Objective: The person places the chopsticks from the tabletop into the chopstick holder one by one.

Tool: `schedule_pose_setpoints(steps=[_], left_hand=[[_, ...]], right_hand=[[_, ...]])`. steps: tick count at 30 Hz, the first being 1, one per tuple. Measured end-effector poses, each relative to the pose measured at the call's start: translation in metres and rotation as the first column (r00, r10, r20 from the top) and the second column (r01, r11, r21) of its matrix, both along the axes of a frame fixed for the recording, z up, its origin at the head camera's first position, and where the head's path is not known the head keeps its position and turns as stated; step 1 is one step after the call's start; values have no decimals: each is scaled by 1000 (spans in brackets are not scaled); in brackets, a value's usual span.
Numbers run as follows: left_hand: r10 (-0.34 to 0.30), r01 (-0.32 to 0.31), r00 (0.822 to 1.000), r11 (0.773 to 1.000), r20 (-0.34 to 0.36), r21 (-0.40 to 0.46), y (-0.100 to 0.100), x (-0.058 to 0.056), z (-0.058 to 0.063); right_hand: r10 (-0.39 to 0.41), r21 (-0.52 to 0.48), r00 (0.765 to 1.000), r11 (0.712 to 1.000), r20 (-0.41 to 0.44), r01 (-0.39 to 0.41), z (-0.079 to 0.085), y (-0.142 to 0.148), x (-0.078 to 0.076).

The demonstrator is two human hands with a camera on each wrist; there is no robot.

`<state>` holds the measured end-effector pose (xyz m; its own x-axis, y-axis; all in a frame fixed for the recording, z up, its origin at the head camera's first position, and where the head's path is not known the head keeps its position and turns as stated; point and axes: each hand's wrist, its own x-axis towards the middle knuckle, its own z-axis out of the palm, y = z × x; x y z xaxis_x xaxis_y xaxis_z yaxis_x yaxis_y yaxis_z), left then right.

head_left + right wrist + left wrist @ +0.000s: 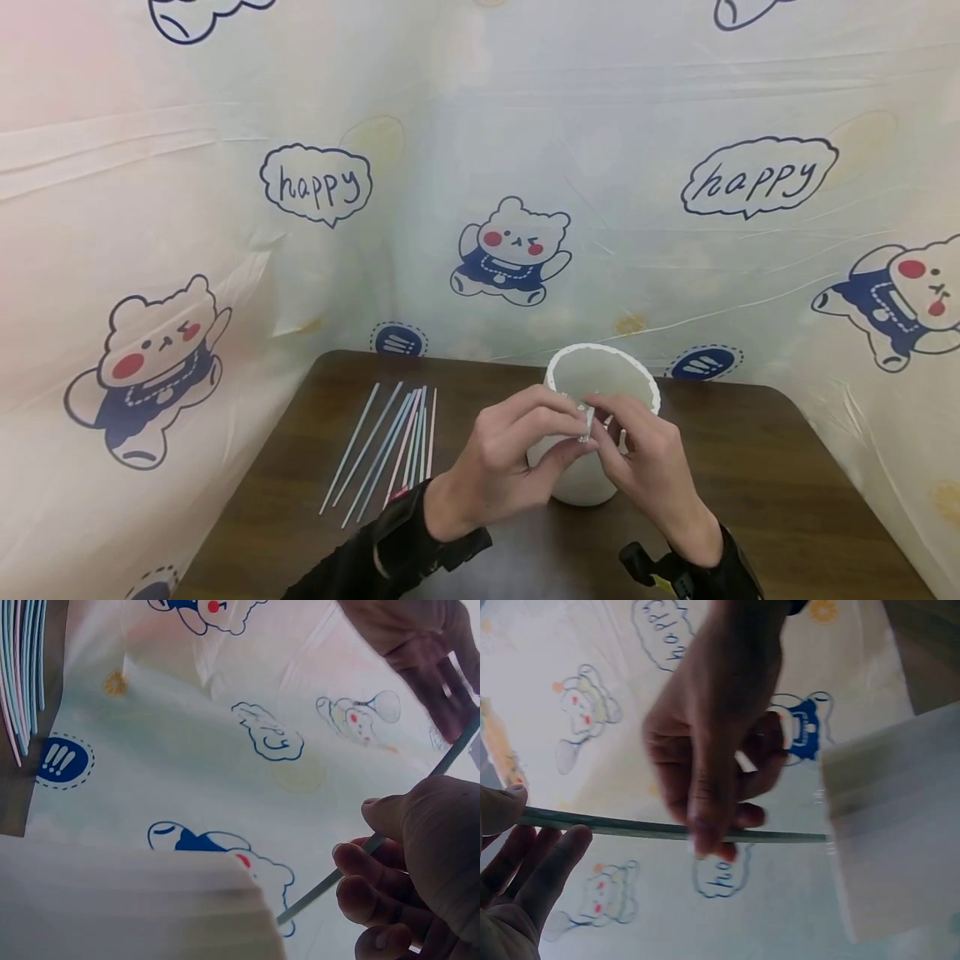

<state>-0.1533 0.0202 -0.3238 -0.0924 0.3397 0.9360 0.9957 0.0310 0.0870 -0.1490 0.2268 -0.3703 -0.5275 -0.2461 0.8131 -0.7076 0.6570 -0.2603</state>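
Observation:
In front of a white round bin (pixel 581 483), my left hand (pixel 517 454) and right hand (pixel 656 454) meet at the fingertips. Between them is a long narrow pale green strip (pixel 630 827); in the head view it appears only as a small shiny bit. The left wrist view shows my left thumb and fingers holding one end of it, while the right thumb and forefinger pinch it farther along. Its far end overlaps the bin's edge in both wrist views. From the right wrist, the strip slants past my curled right fingers.
Several thin blue and pink strips (pixel 367 450) lie fanned out on the dark wooden table (pixel 750 483), left of the bin. A printed cloth (pixel 510 125) with bears and lettering hangs behind the table and along both sides. Black straps band both wrists.

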Motion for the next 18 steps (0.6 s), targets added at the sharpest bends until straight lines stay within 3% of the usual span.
schedule_pose_setpoints(steps=[9, 14, 18], left_hand=[[21, -15, 993, 998, 113, -56, 19, -28, -37], [117, -103, 985, 989, 125, -107, 28, -41, -55], [211, -185, 964, 969, 159, -163, 32, -50, -65]], right_hand=[[-18, 15, 1000, 1000, -12, 18, -8, 5, -5], [-53, 19, 998, 998, 19, 53, -13, 8, -5], [-81, 27, 996, 996, 23, 80, -15, 8, -6]])
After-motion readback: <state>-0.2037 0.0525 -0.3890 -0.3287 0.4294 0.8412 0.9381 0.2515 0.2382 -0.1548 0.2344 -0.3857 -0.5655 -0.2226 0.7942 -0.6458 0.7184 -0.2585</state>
